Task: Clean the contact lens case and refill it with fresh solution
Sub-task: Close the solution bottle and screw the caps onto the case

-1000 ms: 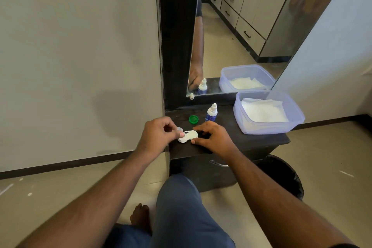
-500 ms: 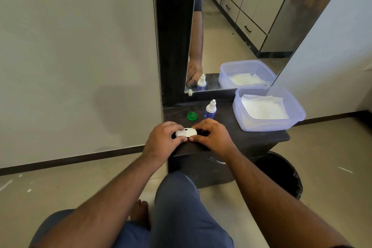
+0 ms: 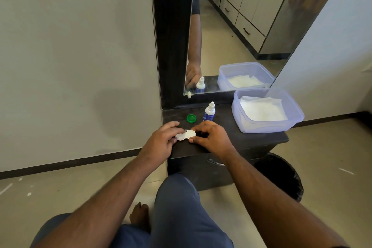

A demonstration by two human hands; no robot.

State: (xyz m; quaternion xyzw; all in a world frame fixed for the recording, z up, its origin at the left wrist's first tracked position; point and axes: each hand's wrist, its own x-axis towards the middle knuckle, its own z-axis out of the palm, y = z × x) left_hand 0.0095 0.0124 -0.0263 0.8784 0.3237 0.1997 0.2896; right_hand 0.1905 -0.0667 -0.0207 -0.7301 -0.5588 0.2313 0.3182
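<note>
While the right hand steadies it, the left hand apparently pinches the lens case.

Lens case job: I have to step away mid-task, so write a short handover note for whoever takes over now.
Left hand pinches the left end of the white lens case on the dark vanity top; right hand holds its right end.
Green cap lies off, behind the case. Solution bottle stands upright beside it. Plastic tub holds white tissues.
Done: one cap off.
Left: whether the case is cleaned or filled cannot be seen; check, refill, recap.
</note>
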